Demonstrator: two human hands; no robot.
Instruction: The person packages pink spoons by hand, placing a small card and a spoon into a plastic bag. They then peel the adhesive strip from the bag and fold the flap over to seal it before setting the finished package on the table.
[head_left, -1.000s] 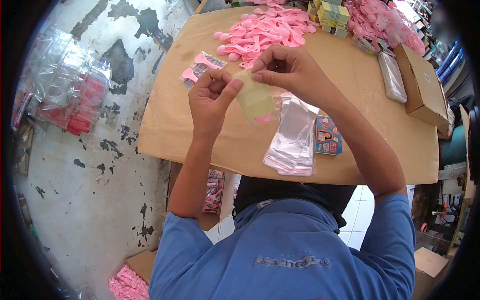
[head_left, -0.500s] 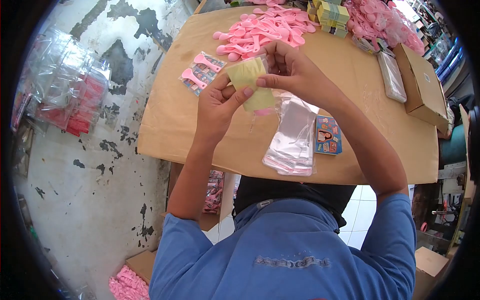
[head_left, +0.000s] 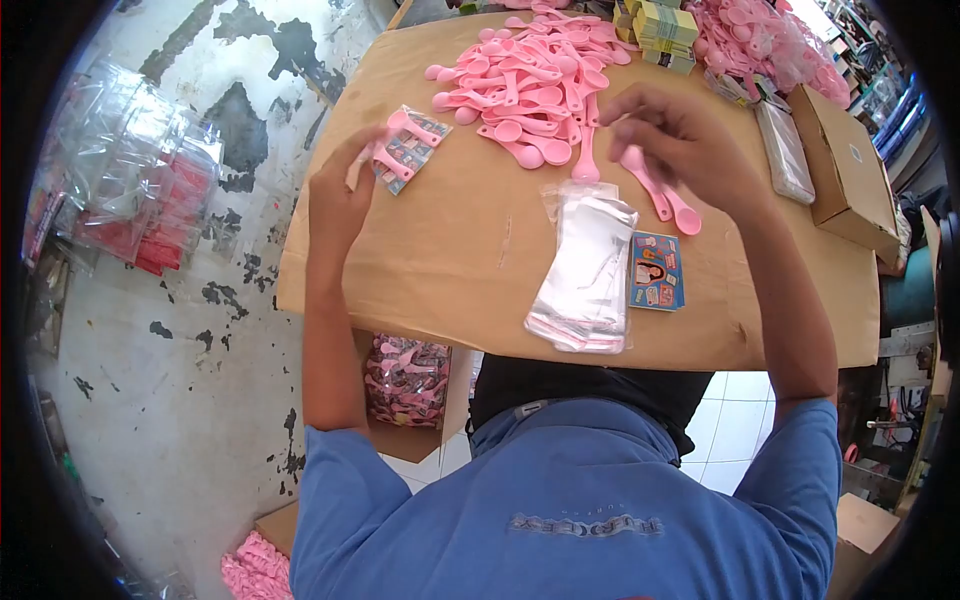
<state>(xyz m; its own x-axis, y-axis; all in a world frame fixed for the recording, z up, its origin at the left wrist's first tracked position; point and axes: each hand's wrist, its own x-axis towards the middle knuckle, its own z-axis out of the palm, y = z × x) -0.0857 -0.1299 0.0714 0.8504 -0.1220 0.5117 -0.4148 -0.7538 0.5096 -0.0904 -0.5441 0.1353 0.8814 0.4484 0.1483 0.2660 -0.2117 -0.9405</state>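
My left hand (head_left: 343, 190) is at the left of the table, thumb and forefinger apart, beside the small packets (head_left: 409, 150) with pink spoons on printed cards. My right hand (head_left: 665, 140), slightly blurred, hovers with parted fingers above loose pink spoons (head_left: 685, 216), right of the big pink spoon pile (head_left: 540, 85). Nothing shows between its fingers. Below lies a stack of clear plastic sleeves (head_left: 582, 270), with blue printed cards (head_left: 657, 270) against its right side.
Yellow bundles (head_left: 665, 28) and bagged pink spoons (head_left: 760, 45) sit at the back right. A cardboard box (head_left: 842, 165) and a clear pack (head_left: 783, 150) lie along the right edge. Below the table's left front is an open box of packed spoons (head_left: 408, 385).
The pale yellow-green packet is out of my hands. My left hand has moved left to the packets, my right hand right. More loose spoons are visible below the pile.
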